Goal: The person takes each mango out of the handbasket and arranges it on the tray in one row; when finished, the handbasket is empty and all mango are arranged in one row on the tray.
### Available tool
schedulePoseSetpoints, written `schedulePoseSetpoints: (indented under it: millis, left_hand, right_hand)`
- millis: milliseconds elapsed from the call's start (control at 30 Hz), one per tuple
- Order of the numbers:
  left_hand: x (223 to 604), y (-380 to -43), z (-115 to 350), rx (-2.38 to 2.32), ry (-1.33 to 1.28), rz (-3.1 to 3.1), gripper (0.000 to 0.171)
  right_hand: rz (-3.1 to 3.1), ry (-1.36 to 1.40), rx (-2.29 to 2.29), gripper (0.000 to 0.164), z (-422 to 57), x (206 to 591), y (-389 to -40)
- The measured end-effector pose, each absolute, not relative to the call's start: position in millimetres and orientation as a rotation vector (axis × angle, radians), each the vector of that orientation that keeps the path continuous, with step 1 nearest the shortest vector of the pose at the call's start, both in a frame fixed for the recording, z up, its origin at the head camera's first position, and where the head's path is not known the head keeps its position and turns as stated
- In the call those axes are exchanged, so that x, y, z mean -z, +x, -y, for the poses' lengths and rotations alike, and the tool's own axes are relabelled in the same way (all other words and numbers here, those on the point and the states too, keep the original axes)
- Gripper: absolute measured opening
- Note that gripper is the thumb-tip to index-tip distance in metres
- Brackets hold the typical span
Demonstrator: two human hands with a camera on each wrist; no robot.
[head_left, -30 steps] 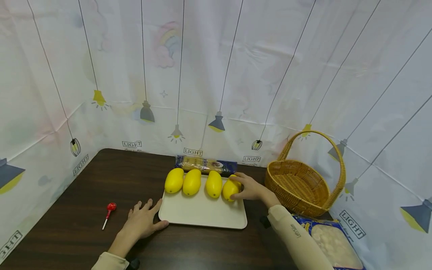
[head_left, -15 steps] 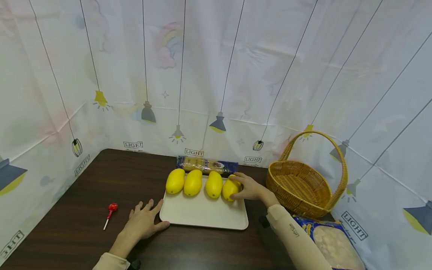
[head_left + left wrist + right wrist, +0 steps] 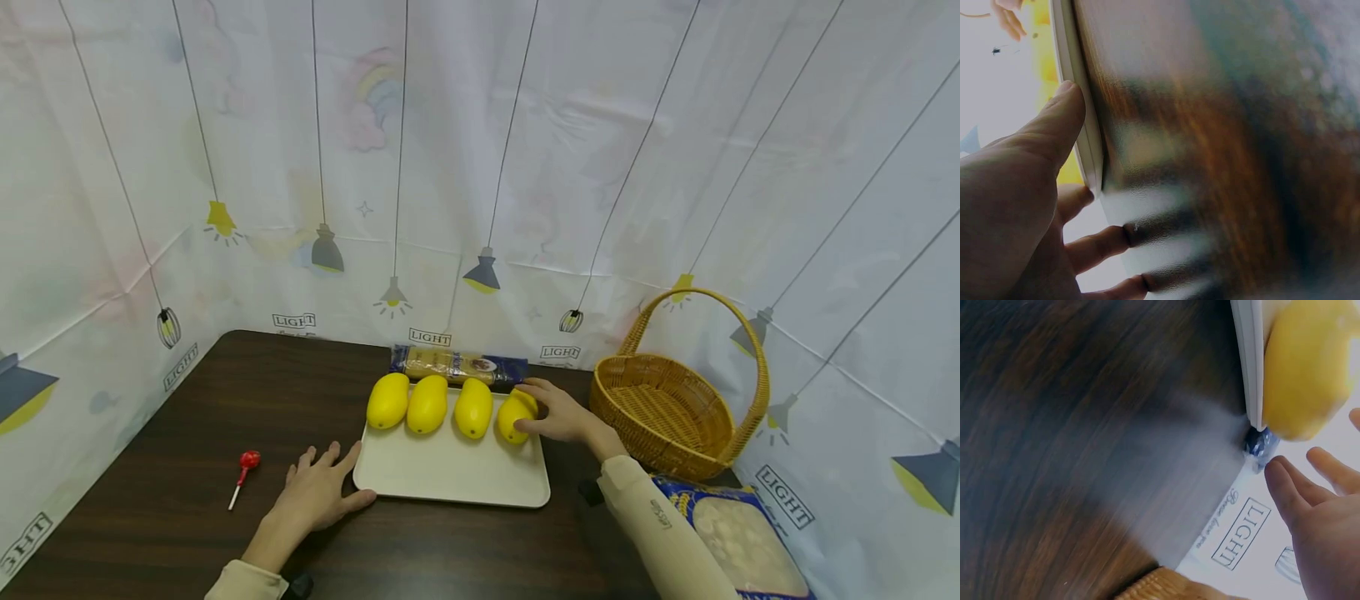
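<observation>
Several yellow mangoes lie in a row along the far side of a cream tray (image 3: 450,479). My right hand (image 3: 558,412) is beside the rightmost mango (image 3: 513,421), its fingers reaching along the far end and the thumb near its front. In the right wrist view the fingers (image 3: 1285,481) are extended, with a gap between them and the mango (image 3: 1307,369). My left hand (image 3: 318,492) lies with fingers spread at the tray's near left corner. In the left wrist view its thumb (image 3: 1066,119) rests against the tray's rim (image 3: 1088,147), with the other fingers on the table.
A pasta packet (image 3: 457,365) lies behind the tray. At the right stands a wicker basket (image 3: 645,425) with a tall handle, and a blue-edged bag (image 3: 742,533) lies in front of it. A red lollipop (image 3: 247,460) is on the table's left side. Printed curtains enclose the table.
My right hand has loosened from the rightmost mango and drawn slightly away and up. That mango sits slightly farther right of its neighbour. The left hand has kept its place at the tray.
</observation>
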State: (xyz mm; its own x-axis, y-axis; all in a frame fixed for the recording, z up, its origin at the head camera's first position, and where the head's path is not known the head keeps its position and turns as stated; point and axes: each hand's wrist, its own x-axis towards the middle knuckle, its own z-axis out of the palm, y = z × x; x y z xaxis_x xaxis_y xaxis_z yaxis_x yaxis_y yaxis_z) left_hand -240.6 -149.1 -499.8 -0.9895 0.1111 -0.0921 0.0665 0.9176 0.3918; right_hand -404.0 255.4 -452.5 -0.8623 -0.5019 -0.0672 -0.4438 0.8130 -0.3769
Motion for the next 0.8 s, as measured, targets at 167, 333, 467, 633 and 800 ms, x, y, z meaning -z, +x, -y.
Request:
schedulePoseSetpoints:
  millis: [167, 333, 467, 633, 800]
  left_hand:
    - [497.9, -241.1, 149.6, -0.59, 0.159, -2.973, 0.092]
    - [494.4, -242.5, 151.3, -0.583, 0.167, -2.974, 0.092]
    - [493.7, -244.8, 154.0, -0.561, 0.164, -2.972, 0.093]
    - [492.4, -248.6, 159.2, -0.512, 0.201, -3.016, 0.09]
    - [485.5, -257.5, 163.7, -0.524, 0.214, -3.095, 0.079]
  right_hand:
    - [-2.902, -0.672, 0.584, 0.077, -265.4, 450.1, -396.6]
    - [-2.944, -0.569, 0.629, 0.078, -274.5, 447.9, -390.8]
    - [-2.97, -0.47, 0.647, 0.084, -281.1, 448.6, -388.0]
    - [-3.002, -0.392, 0.663, 0.089, -286.0, 448.6, -383.4]
    - [-3.027, -0.338, 0.678, 0.092, -288.6, 447.7, -374.9]
